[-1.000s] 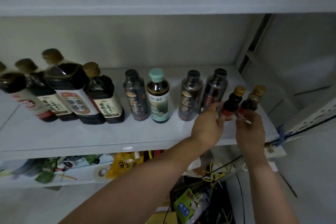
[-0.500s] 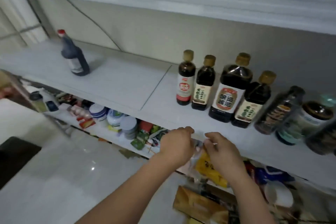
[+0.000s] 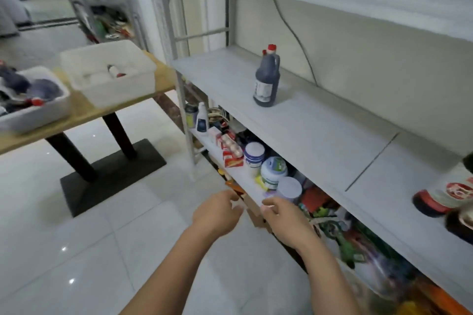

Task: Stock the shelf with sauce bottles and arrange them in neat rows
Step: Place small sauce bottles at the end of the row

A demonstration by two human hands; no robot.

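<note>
My left hand [image 3: 217,213] and my right hand [image 3: 284,217] hang side by side in front of the lower shelf, both holding nothing, fingers loosely curled and apart. On the white shelf [image 3: 320,135] a single dark sauce jug with a red cap [image 3: 266,78] stands upright, far from both hands. At the right edge only the bases of dark sauce bottles [image 3: 445,199] show. On the wooden table [image 3: 84,107] at the left stand two white bins: the nearer-left bin [image 3: 30,112] holds dark bottles, the other bin [image 3: 107,71] holds a small bottle.
The lower shelf [image 3: 245,179] is packed with tubs, boxes and packets just beyond my hands. The table's black legs and base plate [image 3: 112,169] stand on the glossy white tiled floor. A metal shelf upright [image 3: 184,120] rises between table and shelf.
The view has swung left, from the right end of the shelf to the table. Both hands let go of the small bottles there and dropped below the shelf edge, holding nothing.
</note>
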